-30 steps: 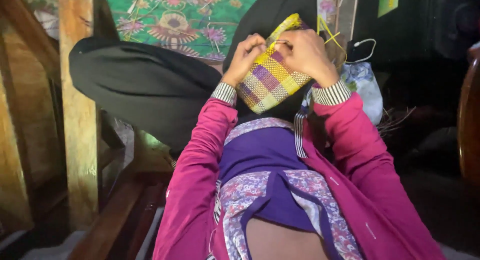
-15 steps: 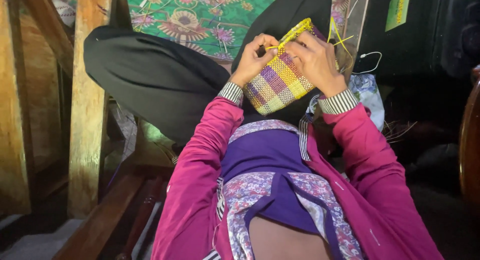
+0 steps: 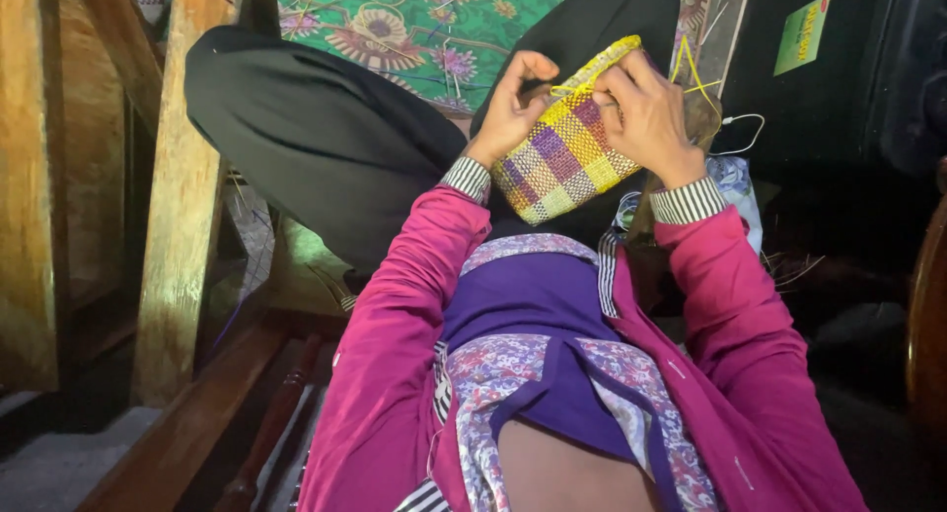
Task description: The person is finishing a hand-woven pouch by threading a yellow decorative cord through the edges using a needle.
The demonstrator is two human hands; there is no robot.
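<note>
Hands first: we hold a small woven pouch (image 3: 564, 155), checked in yellow, purple and pink, up at about one o'clock in the head view, over our raised knees. Our left hand (image 3: 513, 106) sits at the pouch's ten o'clock edge, fingers curled and thumb pressed to forefinger, pinching at the yellow rim where a loose yellow strand (image 3: 570, 86) crosses. Our right hand (image 3: 646, 112) covers the pouch's two o'clock corner, fingers bent down over the weave and gripping it; whether its fingertips also pinch a strand we cannot tell, since they are tucked behind the rim. More thin yellow strips (image 3: 695, 73) stick up just beyond that hand, toward one o'clock.

Striped cuffs (image 3: 688, 200) show at both wrists, below them magenta jacket sleeves (image 3: 395, 325) running down to six o'clock, with a purple top (image 3: 528, 300) and floral-print cloth (image 3: 503, 374) between them. Black trousers (image 3: 316, 127) cover the bent legs from ten to twelve o'clock, the pouch resting against or just above them. Behind, at twelve o'clock, lies a green patterned cloth (image 3: 414, 29). Wooden posts (image 3: 182, 196) stand at nine o'clock, and a turned wooden rail (image 3: 271, 423) runs at seven o'clock. A white cable (image 3: 745, 132) loops at two o'clock, just beside our right wrist, and a green label (image 3: 802, 34) sits on the dark surface above it.
</note>
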